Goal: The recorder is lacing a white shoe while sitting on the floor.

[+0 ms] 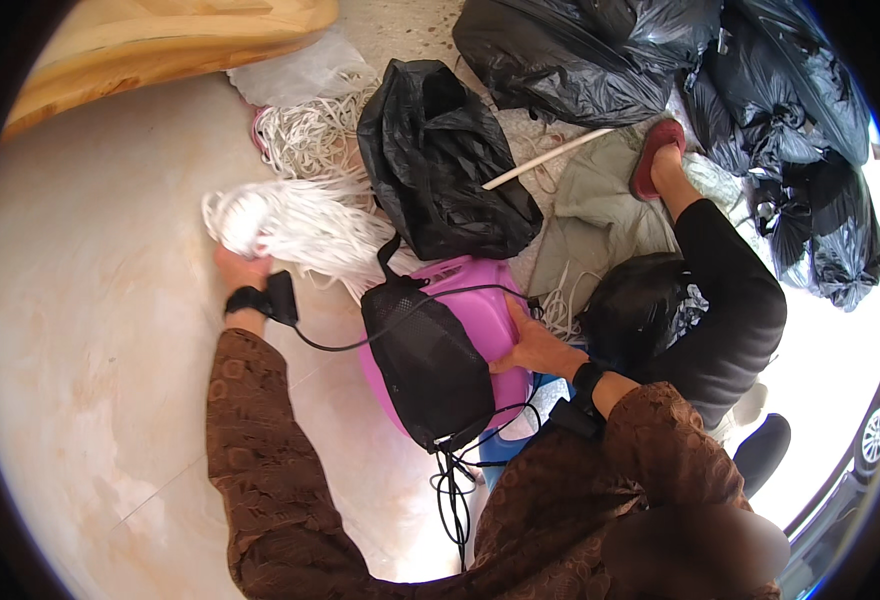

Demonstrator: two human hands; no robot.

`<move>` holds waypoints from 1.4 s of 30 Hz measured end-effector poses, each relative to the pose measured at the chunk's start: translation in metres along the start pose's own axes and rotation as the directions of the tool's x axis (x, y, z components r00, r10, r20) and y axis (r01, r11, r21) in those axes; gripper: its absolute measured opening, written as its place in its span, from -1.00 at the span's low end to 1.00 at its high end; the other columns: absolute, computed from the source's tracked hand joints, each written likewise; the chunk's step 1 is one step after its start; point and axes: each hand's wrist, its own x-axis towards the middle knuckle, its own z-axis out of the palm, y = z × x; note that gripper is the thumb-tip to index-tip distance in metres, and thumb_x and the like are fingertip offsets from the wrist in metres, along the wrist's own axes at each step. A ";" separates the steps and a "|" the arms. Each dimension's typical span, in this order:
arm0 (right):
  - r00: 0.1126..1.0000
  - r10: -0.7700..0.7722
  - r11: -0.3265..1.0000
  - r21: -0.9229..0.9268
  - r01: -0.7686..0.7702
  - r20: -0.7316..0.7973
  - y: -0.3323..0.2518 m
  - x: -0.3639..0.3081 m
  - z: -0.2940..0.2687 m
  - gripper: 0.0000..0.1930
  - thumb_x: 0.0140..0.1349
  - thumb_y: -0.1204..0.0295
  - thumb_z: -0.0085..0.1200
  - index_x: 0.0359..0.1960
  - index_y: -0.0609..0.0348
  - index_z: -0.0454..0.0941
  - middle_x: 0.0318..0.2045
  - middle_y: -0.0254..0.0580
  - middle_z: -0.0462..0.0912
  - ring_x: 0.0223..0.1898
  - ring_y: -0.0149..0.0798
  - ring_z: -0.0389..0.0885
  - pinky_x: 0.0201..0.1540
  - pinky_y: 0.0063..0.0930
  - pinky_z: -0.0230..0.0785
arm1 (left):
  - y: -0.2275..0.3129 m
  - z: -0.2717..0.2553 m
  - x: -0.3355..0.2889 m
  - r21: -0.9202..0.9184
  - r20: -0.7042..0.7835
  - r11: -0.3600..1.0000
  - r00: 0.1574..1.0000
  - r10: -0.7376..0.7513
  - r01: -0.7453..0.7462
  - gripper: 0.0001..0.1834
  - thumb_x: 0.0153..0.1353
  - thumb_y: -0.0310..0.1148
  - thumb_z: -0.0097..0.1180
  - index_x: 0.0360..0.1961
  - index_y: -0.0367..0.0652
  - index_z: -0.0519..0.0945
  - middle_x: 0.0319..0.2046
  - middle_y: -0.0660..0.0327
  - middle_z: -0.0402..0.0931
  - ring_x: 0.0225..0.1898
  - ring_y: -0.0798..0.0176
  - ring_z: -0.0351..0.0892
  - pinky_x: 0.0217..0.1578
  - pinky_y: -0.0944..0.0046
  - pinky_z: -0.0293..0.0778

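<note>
1. The left hand [243,268] has its fingers closed round one end of a thick bundle of loose white cords [310,222], which lies over the pale floor [140,300] – apparently gathered there so the strands fan out to the right together.
2. The right hand [542,350] rests on the rounded pink plastic piece [480,290], thumb and fingers spread and not visibly clasping anything, perhaps for support; how hard they press cannot be told.
3. A black mesh pouch [430,360] lies across the pink piece, its thin black cable [330,347] running toward the left wrist.
4. Behind the bundle sits a tangled heap of white cord [305,135], matte and stringy beside the crumpled, glossy black plastic bag [440,165].
5. A slim, straight off-white rod [550,158] slants across soft grey-green cloth [595,215] – stiff against limp folds.
</note>
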 end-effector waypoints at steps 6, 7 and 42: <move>1.000 -0.022 1.000 0.010 0.022 0.003 0.003 0.004 -0.003 0.43 -0.26 0.19 0.56 0.50 0.38 -0.35 0.36 0.41 0.22 0.40 0.16 0.25 0.43 -0.33 0.07 | 0.071 -0.084 0.099 -0.870 0.074 0.445 0.948 -0.309 0.213 -0.61 0.26 -0.32 -0.05 0.05 -0.21 0.61 -0.06 0.05 0.64 0.01 0.04 0.60 0.07 -0.03 0.49; 1.000 -0.027 1.000 0.005 0.027 0.002 0.002 0.005 -0.002 0.43 -0.26 0.19 0.56 0.50 0.38 -0.35 0.36 0.41 0.22 0.40 0.16 0.25 0.43 -0.33 0.07 | 0.087 -0.092 0.108 -0.922 0.117 0.300 0.916 -0.383 0.243 -0.57 0.33 -0.26 -0.14 0.10 -0.20 0.59 -0.01 0.01 0.63 0.06 -0.01 0.58 0.12 -0.09 0.46; -0.405 -0.240 0.827 -0.404 0.390 -0.882 0.028 -0.438 -0.129 -0.33 -0.24 0.42 0.56 0.01 0.15 0.55 -0.02 0.08 0.49 0.09 0.01 0.53 0.09 -0.22 0.45 | 0.677 0.071 -0.193 -0.946 0.323 0.284 0.383 0.865 0.155 -0.60 0.12 -0.63 0.11 0.04 -0.42 0.55 -0.59 0.27 0.54 -0.66 0.53 0.34 -0.63 0.49 0.22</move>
